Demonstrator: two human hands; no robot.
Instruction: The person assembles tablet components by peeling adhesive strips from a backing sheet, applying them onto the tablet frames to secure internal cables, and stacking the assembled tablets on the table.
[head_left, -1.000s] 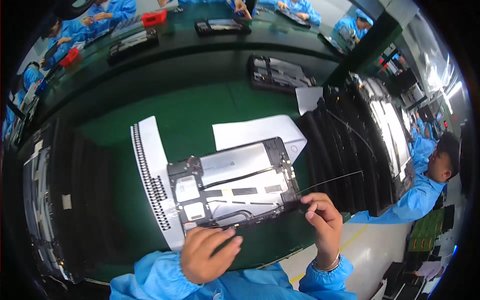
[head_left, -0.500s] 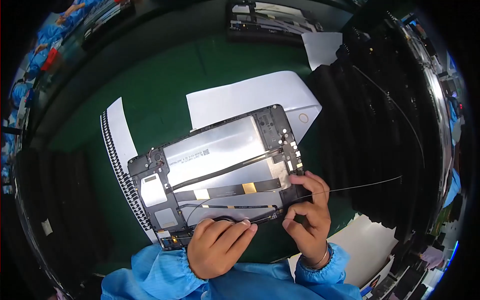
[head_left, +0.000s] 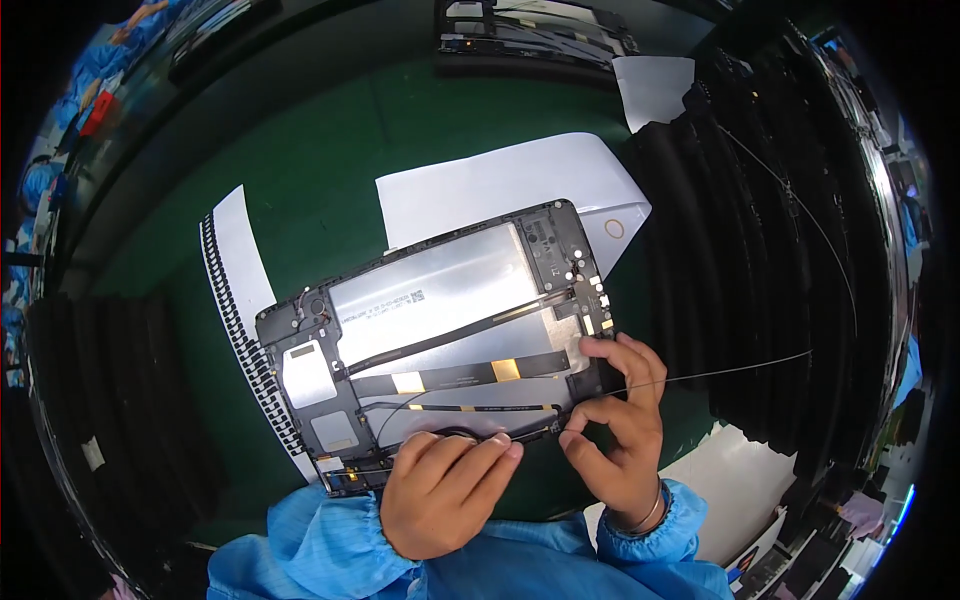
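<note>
An opened tablet (head_left: 440,290) lies tilted before me, its silver battery plates and black ribbon cables (head_left: 460,375) exposed. My left hand (head_left: 445,490) is closed over its near edge, fingers bent together against the frame. Part of a dark, looped thing shows under those fingers; its kind is unclear. At the tablet's near right corner, my right hand (head_left: 625,430) has thumb and index finger pinched on a thin cable at the edge. Its other fingers rest by the right side. The thin grey cable (head_left: 735,370) runs across the tablet, past the right hand and out rightward.
White paper (head_left: 490,180) with a curled end lies behind the tablet on the green mat (head_left: 320,170). A strip of black tabs (head_left: 240,330) runs along the left. Black foam trays (head_left: 760,240) are stacked at right; another opened tablet (head_left: 540,35) sits at the back.
My right hand has shifted slightly, its thumb and index finger pinching closer at the tablet's edge. The view has moved a little; my left hand stays at the same edge.
</note>
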